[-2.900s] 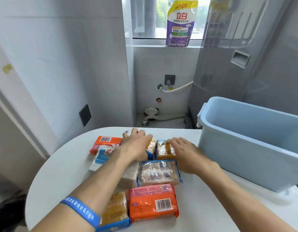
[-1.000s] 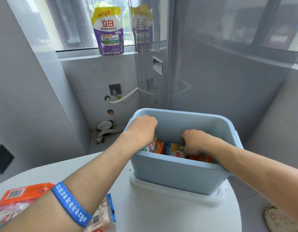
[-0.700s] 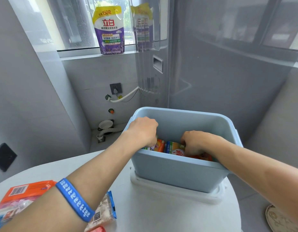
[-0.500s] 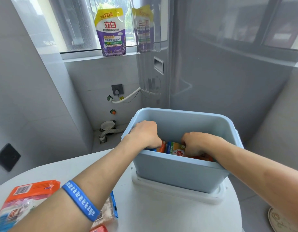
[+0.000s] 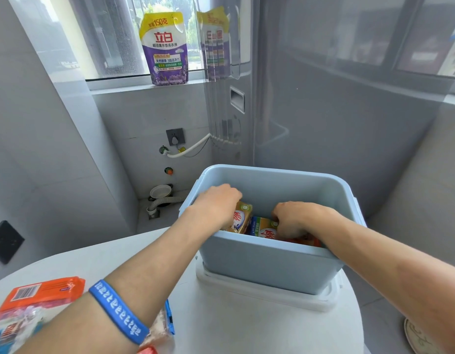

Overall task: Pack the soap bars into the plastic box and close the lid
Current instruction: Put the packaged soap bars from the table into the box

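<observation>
Both hands are inside the light blue rectangular plastic box (image 5: 267, 267), which stands on a white flat lid (image 5: 262, 295) on the round white counter (image 5: 234, 325). The left hand (image 5: 216, 208) is at the left end of the box, and its curled fingers grasp a yellow-wrapped soap bar (image 5: 240, 218) that stands tilted against the hand. The right hand (image 5: 295, 219) is lower in the middle of the box, with its fingers bent around a soap bar in a blue and yellow wrapper (image 5: 263, 227). Under the right wrist, a piece of an orange-wrapped soap bar (image 5: 309, 241) shows just behind the near wall of the box. On the left forearm there is a blue wristband with white print (image 5: 118, 311).

More soap bars lie on the counter at the lower left corner: an orange packet with a barcode (image 5: 42, 292), and under the left forearm a clear packet with blue edge (image 5: 165, 325). On the window sill a purple and yellow detergent pouch (image 5: 165, 49) stands upright.
</observation>
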{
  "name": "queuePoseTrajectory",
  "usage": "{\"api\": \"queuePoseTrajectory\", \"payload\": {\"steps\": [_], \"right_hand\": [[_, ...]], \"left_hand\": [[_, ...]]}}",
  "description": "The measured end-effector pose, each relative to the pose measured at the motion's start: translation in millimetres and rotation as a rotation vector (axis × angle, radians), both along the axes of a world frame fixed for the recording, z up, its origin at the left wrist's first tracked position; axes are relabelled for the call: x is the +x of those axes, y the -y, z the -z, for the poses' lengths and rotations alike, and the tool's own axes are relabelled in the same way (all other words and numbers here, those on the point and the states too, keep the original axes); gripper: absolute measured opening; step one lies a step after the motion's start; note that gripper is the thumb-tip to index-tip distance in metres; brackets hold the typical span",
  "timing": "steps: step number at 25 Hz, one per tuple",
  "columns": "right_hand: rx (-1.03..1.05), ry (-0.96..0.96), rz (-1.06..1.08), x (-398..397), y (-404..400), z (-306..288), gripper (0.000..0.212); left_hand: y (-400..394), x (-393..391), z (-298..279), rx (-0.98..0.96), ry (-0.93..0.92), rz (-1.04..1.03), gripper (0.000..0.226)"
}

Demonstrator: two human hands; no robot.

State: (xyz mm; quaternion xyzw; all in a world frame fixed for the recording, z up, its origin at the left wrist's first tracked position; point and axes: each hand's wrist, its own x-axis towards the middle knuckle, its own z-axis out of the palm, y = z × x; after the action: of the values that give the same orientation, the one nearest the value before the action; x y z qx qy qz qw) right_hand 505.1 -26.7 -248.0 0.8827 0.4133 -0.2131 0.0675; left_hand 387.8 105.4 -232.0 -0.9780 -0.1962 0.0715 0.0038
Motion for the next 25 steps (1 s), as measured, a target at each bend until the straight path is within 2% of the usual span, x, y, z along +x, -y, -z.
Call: {"api": "queuePoseTrajectory", "payload": {"steps": [3, 7, 9, 12, 14, 16, 18, 20, 21, 23, 25], "right_hand": [[-0.008, 0.024, -0.023, 4, 0, 2, 0.043], [0.044, 0.004, -0.073, 3, 2, -7, 0.039], [0.171, 0.021, -0.11, 0, 6, -20, 0.038], [0.378, 0.147, -0.182, -23, 10, -53, 0.034], [0.605, 0.208, -0.218, -56, 11, -68, 0.024], [0.855, 0.177, -0.29, -111, 9, -68, 0.013], [0.929, 0.081, -0.423, -174, 6, -50, 0.008], [0.768, -0.068, -0.559, -222, 1, -14, 0.007], [0.642, -0.147, -0.613, -238, 0, 4, 0.013], [0.439, -0.214, -0.726, -256, -3, 34, 0.034], [0.408, -0.097, -0.784, -262, -2, 55, 0.056]], "left_hand": [[-3, 2, -1, -0.096, -0.052, 0.091, 0.051], [2, -4, -5, -0.145, -0.074, -0.014, 0.042], [8, -21, -18, -0.277, 0.13, -0.019, 0.031], [5, -85, -40, -0.465, 0.653, -0.009, 0.03], [-2, -139, -39, -0.487, 0.786, -0.069, 0.03], [-14, -196, -21, -0.435, 0.745, -0.232, 0.028], [-21, -240, 4, -0.368, 0.523, -0.353, 0.027], [-19, -258, 28, -0.388, 0.209, -0.306, 0.032], [-15, -260, 36, -0.415, 0.089, -0.257, 0.035], [-12, -260, 51, -0.426, 0.003, -0.21, 0.038], [-15, -258, 57, -0.407, 0.002, -0.216, 0.048]]}}
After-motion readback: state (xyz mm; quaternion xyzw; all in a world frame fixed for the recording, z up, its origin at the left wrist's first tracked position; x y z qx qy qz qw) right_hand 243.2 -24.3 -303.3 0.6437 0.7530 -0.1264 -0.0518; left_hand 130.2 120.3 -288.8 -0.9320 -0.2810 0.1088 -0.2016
